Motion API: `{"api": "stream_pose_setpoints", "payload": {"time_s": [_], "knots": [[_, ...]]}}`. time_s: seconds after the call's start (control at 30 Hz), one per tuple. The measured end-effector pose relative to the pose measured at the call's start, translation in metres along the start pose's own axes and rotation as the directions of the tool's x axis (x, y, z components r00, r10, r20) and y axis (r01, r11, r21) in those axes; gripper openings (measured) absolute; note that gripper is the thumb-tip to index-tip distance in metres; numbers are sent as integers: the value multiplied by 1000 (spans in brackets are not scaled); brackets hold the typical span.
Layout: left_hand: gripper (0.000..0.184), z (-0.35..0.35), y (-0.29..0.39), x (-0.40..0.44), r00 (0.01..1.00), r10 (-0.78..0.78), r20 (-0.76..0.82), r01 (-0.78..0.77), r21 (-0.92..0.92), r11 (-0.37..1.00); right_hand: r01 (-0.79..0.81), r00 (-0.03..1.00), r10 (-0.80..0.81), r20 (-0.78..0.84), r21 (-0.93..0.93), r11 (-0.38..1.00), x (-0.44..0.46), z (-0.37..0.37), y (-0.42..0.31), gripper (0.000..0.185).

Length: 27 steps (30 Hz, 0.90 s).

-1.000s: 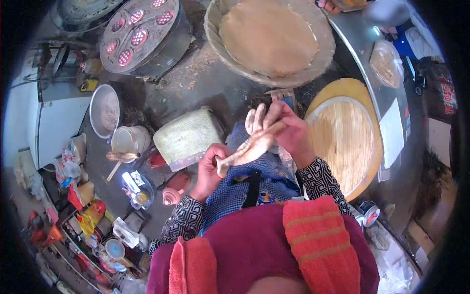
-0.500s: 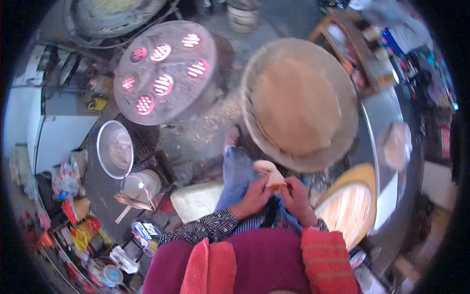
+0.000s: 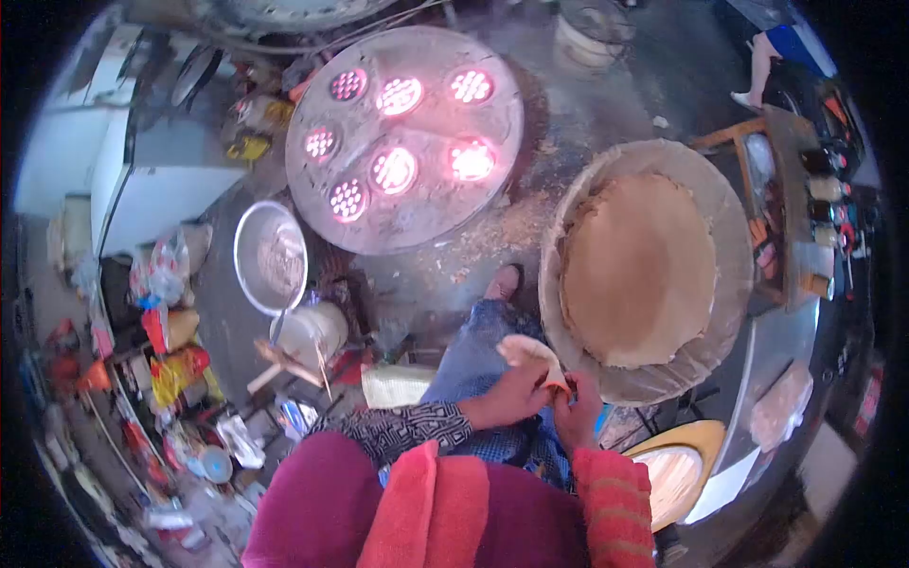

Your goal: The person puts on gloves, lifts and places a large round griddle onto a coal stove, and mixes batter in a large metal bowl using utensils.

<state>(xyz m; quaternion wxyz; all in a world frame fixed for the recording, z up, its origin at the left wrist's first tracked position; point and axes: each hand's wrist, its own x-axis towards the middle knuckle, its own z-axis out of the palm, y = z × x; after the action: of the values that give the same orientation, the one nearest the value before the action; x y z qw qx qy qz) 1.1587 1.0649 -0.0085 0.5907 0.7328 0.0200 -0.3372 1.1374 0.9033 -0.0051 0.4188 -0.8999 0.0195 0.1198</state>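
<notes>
In front of my lap, my left hand (image 3: 511, 399) and my right hand (image 3: 578, 417) are close together with fingers closed. Between them is a pale, curved, soft-looking piece with an orange edge (image 3: 527, 350); its kind is unclear. The pale end sticks out above my left hand, and the orange edge lies by my right fingers. Just ahead on the right stands a wide lined basin (image 3: 734, 275), holding what looks like a stack of thin brown flatbreads (image 3: 639, 270). A yellow-rimmed oval board (image 3: 705, 445) lies near my right forearm.
Ahead is a round stove (image 3: 436, 204) with several glowing coal openings. To the left, a metal bowl (image 3: 241, 270) of pale contents sits by a white bucket (image 3: 327, 327). A wooden rack (image 3: 781, 208) stands right; another person's leg (image 3: 760, 66) shows beyond.
The view has swung, so the stove and basin appear further right. Both hands still hold the pale piece, slightly lower and to the right in the picture. Another person's leg now shows.
</notes>
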Motion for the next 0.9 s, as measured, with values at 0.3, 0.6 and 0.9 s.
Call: {"api": "stream_pose_setpoints", "payload": {"time_s": [0.3,0.6,0.9], "knots": [[16,12,14,-20,890,361,-278,-368,26,929,-171,976,66,207,543,822,-21,-11,11,31],[23,32,19,-51,808,380,-450,-284,267,921,88,973,-148,179,305,948,-25,-9,26,26],[29,5,16,-96,970,89,-225,-81,43,996,587,807,-572,-147,91,804,-3,-2,-59,17]]}}
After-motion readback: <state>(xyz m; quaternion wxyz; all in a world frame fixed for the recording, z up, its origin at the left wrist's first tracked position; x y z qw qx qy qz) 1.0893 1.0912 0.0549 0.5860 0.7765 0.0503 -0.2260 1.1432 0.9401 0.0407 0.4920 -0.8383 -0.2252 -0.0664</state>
